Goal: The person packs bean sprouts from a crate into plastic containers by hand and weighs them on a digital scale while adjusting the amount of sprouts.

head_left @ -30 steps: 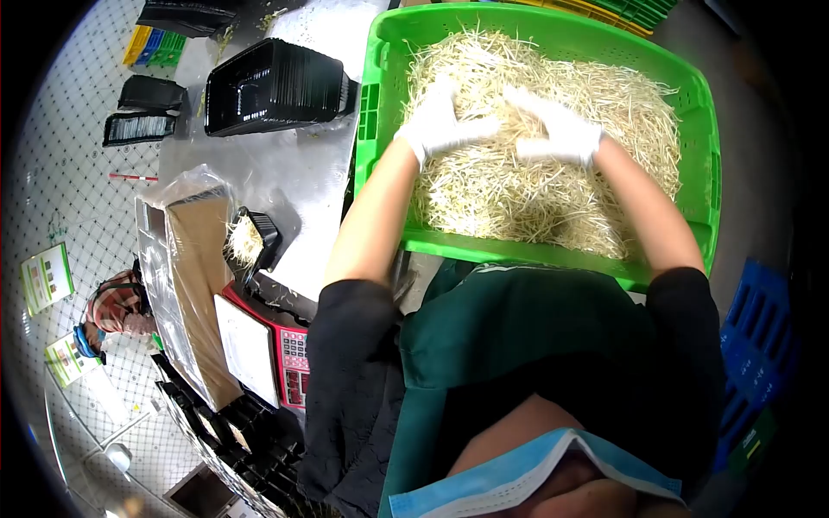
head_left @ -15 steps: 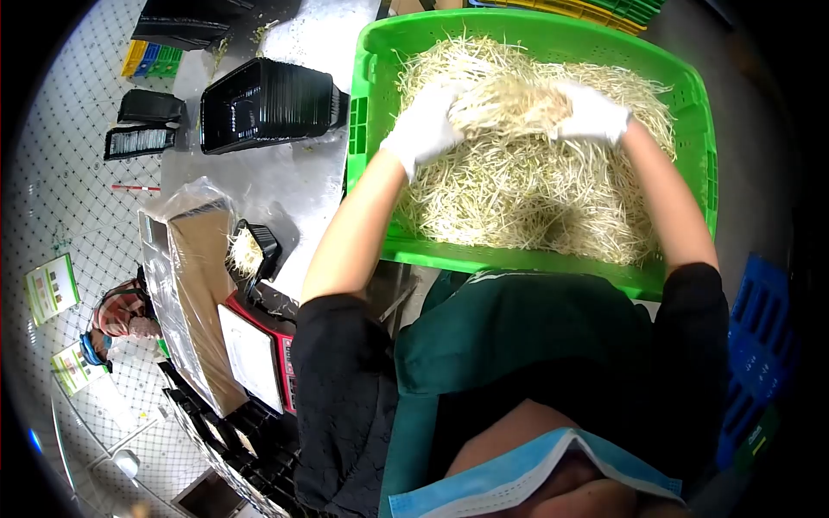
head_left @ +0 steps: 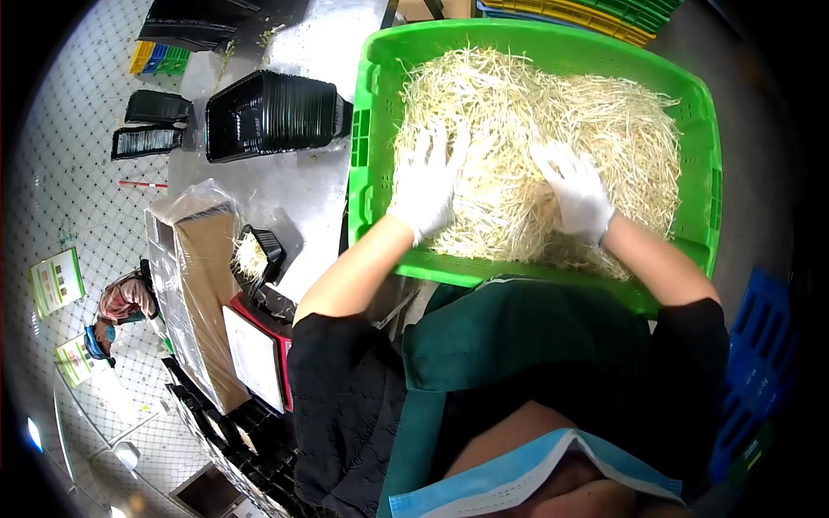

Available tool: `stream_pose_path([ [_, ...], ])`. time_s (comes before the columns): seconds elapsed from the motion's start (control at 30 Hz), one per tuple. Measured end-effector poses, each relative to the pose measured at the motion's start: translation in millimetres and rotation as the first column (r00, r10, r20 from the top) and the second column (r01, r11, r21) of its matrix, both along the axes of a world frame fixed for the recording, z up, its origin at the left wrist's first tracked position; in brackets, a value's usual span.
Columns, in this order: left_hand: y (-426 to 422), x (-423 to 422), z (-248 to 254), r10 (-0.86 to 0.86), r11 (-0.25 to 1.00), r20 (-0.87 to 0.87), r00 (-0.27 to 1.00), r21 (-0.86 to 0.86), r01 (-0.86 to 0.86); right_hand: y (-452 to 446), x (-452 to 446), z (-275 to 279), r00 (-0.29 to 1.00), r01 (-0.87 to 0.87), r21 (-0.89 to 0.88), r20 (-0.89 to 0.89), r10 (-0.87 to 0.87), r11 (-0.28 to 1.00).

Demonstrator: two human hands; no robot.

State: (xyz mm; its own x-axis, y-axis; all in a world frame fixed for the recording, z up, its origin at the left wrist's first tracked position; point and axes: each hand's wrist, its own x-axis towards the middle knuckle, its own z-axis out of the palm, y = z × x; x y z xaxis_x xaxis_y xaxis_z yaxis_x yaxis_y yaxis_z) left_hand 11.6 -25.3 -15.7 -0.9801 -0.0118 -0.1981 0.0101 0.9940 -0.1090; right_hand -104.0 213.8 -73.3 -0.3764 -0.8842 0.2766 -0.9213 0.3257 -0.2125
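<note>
A green plastic crate point(head_left: 535, 36) holds a broad heap of pale bean sprouts point(head_left: 518, 207). My left hand point(head_left: 427, 190), in a white glove, rests on the sprouts along the heap's left side, its fingers spread and pointing away from me. On the near right part of the heap lies my right hand point(head_left: 577, 192), gloved the same way, fingers apart and angled to the left. Both palms face down on the sprouts, and neither hand grips a bundle.
Stacked black trays point(head_left: 272, 116) lie on the metal table point(head_left: 298, 194) left of the crate. Nearer me are a small black tray of sprouts point(head_left: 255, 257), a plastic-wrapped carton point(head_left: 203, 293) and a red scale point(head_left: 281, 363). Another person point(head_left: 125, 298) is at far left.
My hands have let go of the bundle of sprouts they held up. Both have come nearer to me and opened flat on the heap.
</note>
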Motion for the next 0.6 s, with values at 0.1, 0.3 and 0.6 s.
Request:
stream_pose_path([
  [0.1,-21,-17,-25,-0.004,0.983,-0.113,0.994,0.180,0.025,-31,-25,0,0.951,0.139,-0.003,-0.280,-0.135,0.990],
  [0.3,-32,-9,2,0.264,0.803,-0.004,0.965,0.555,-0.217,-41,-94,51,0.490,-0.039,0.444,0.789,-0.370,0.895],
  [0.6,-35,33,-34,0.289,0.785,0.026,0.957,0.566,-0.253,-114,-76,30,0.231,-0.005,0.006,0.973,-0.004,1.000],
])
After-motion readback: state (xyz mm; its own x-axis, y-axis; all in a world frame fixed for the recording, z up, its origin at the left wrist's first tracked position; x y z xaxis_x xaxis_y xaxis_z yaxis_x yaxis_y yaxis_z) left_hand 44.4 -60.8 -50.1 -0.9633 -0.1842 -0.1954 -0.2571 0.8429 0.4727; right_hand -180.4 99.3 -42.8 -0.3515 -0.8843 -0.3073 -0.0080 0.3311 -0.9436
